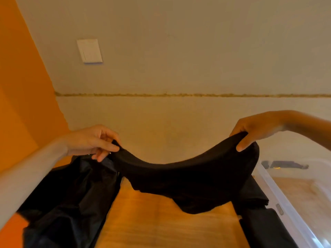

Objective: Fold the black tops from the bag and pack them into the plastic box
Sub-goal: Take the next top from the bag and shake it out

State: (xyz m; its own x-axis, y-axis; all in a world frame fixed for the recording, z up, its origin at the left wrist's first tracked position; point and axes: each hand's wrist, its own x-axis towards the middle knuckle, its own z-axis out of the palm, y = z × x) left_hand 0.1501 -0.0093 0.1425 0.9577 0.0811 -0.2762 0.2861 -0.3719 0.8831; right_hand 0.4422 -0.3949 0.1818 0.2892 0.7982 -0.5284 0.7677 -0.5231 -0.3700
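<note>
A black top [188,178] hangs stretched in the air above the wooden table [157,222]. My left hand [93,140] pinches its left upper corner. My right hand [256,130] grips its right upper corner, thumb in front of the cloth. The top sags in the middle and its lower edge dangles just over the table. A black bag [68,199] of shiny material lies crumpled at the left, below my left forearm. The clear plastic box [279,199] stands at the right; its near wall and bare bottom show.
More black fabric [259,224] lies along the table between the hanging top and the box. A white wall with a light switch [89,51] rises behind the table. An orange wall [21,86] closes the left side.
</note>
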